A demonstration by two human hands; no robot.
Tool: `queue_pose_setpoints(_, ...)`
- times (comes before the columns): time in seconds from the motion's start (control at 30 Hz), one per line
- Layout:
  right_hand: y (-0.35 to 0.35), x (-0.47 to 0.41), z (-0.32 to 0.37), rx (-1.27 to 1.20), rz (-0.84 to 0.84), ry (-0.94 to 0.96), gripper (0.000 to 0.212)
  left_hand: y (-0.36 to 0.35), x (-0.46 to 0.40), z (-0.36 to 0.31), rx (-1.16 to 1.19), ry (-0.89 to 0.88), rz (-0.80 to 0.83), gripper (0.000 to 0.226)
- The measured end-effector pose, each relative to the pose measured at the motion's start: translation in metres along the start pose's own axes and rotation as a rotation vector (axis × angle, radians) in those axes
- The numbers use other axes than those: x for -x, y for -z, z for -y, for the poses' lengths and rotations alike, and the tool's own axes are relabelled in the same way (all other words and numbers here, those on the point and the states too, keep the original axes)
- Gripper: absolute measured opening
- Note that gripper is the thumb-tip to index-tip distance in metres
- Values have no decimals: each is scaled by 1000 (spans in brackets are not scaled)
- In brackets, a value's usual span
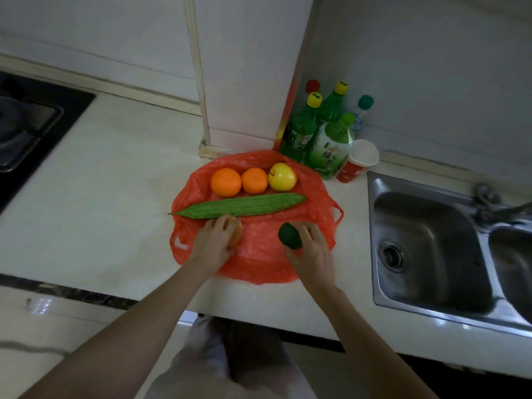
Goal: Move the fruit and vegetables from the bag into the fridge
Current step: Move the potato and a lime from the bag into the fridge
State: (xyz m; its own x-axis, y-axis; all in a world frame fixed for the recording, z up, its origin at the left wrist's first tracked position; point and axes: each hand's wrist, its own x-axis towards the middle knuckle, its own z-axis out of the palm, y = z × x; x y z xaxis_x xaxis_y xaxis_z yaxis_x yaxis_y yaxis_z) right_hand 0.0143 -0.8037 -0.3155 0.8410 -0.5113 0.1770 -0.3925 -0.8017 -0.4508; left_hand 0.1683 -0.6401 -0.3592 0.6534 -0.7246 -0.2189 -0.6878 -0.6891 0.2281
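Your left hand (214, 241) cups an orange fruit (236, 233), your right hand (309, 244) grips an avocado (289, 236). Both sit on the flattened bag (259, 254) on the worktop (115, 197), presumably spread for easy picking; no fridge in view.

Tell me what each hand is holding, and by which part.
The left hand grips an orange-coloured fruit from above, mostly covering it. The right hand holds a dark green fruit by its right side, fingers curled around it.
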Motion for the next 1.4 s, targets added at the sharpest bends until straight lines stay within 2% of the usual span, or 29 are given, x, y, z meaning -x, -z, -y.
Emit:
queue_pose_setpoints(0.3, -24, -21, 27, -151, 82, 152, 52, 28, 49, 5, 169, 132, -322, 69)
queue_pose_setpoints(0.57, -72, -19, 124, -248, 256, 375, 51, 40, 160, 56, 250, 481, -556, 66)
queue_pose_setpoints(0.73, -99, -2, 207, -324, 368, 556, 50, 45, 245, 101, 301, 737, -655, 66)
queue_pose_setpoints(1.0, -147, 52, 388, -373, 507, 860, 52, 66, 395, 205, 221, 1008, -842, 67)
queue_pose_setpoints(1.23, -171, 105, 548, -435, 505, 1107, 52, 95, 501, 289, 195, 1112, -967, 69)
queue_pose_setpoints(1.4, -178, 111, 638, -486, 462, 1213, 50, 133, 542, 346, 149, 1103, -1056, 66)
